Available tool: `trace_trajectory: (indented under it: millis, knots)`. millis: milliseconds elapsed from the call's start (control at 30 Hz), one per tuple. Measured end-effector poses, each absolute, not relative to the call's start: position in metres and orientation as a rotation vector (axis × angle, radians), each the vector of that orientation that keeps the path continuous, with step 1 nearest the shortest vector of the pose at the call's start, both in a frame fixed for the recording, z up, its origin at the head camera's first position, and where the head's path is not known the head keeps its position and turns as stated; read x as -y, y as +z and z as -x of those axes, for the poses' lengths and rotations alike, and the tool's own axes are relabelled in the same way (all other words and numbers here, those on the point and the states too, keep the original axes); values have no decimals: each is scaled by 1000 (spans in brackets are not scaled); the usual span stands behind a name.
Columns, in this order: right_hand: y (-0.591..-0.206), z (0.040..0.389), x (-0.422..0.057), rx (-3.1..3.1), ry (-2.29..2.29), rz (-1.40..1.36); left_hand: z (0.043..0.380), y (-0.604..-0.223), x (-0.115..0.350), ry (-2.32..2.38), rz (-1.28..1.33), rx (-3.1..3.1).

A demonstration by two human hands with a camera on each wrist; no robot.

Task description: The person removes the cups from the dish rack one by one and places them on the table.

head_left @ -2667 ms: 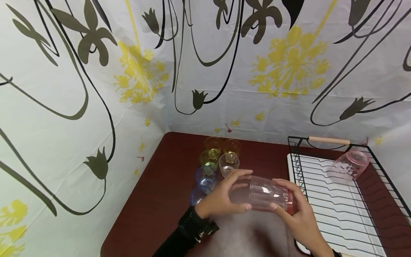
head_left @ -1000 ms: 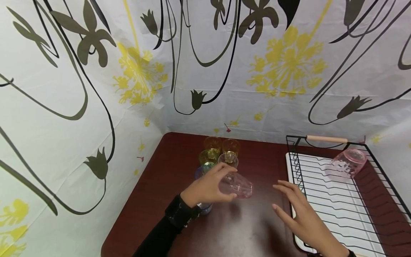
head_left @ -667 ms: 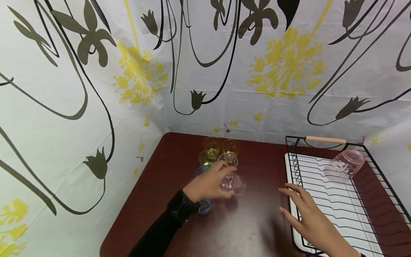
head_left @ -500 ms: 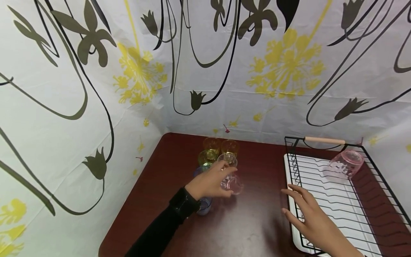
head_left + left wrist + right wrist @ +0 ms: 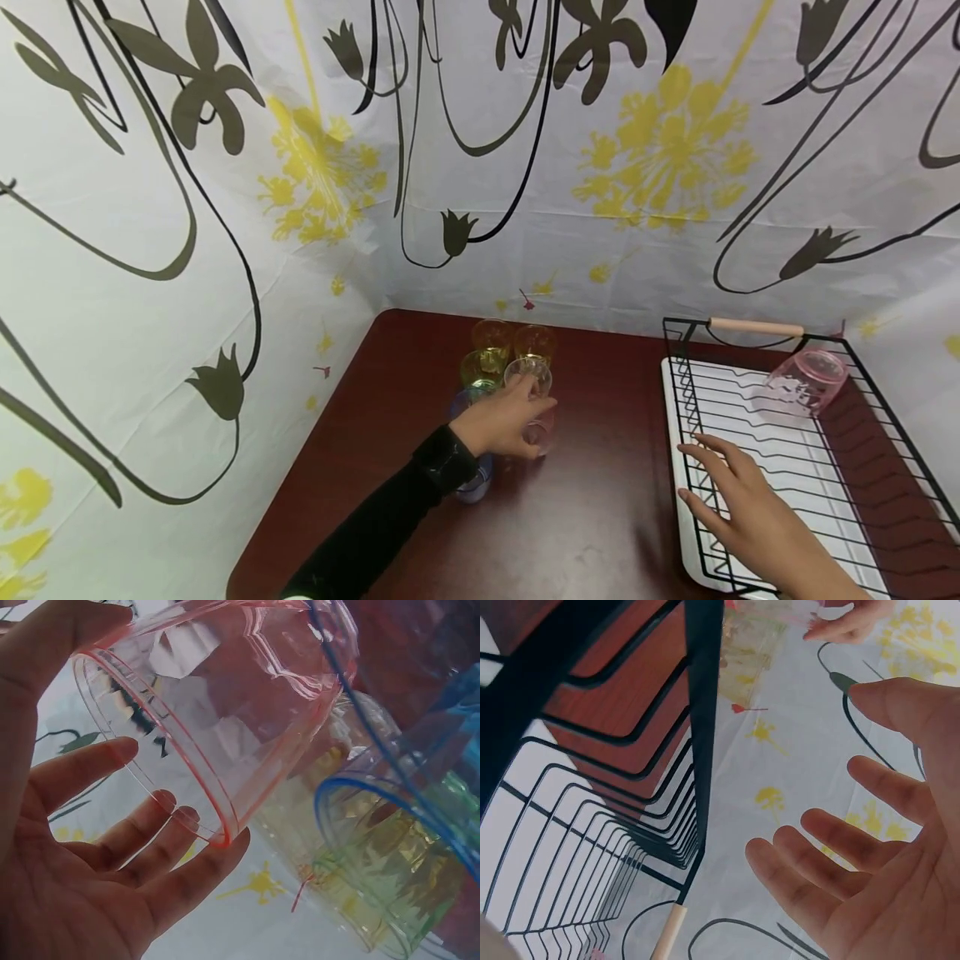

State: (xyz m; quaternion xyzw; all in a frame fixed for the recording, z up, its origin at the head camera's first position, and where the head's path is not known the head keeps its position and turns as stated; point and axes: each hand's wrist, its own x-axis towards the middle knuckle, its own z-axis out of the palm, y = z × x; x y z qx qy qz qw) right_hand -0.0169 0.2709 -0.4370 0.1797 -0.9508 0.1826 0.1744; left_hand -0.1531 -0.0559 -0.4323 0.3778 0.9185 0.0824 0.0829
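Note:
My left hand (image 5: 504, 419) holds a pink glass (image 5: 538, 435) around its rim, in front of the clear glass (image 5: 534, 369) and beside the blue ones. In the left wrist view the thumb is on one side of the pink glass (image 5: 232, 712) and fingertips touch the other side of the rim; a blue-rimmed glass (image 5: 352, 784) stands close by. The hand partly covers the pink glass in the head view. My right hand (image 5: 757, 517) hovers by the rack's left side, holding nothing, its fingers spread and slightly bent, as the right wrist view also shows.
Two yellow glasses (image 5: 492, 333) and a green glass (image 5: 478, 368) stand behind the blue glass (image 5: 474, 483). At right is a black wire dish rack (image 5: 686, 400) with a wooden handle (image 5: 756, 327) and white tray (image 5: 678, 517); another pink glass (image 5: 813, 379) leans in it.
Both hands held the pink glass at first. My right hand released it and drew right toward the rack. My left hand carried it left to the other glasses, turning it from lying sideways to upright.

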Motion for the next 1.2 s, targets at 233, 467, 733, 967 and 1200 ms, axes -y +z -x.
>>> trace_trajectory:
  millis: [233, 467, 733, 967, 1200]
  knots:
    - [-437, 18, -277, 2744, 533, -489, 155, -439, 54, 118, -1101, -2725]
    - [-431, 25, -285, 2711, 447, -534, 157, -444, 53, 36, -1112, -2755]
    - [-426, 32, -290, 2729, 449, -544, 158, -453, 52, 15, -1109, -2757]
    - [-421, 37, -295, 2773, 468, -527, 158, -458, 51, 5, -1114, -2757]
    - [-423, 40, -297, 2807, 480, -520, 158, -460, 51, -15, -1128, -2786]
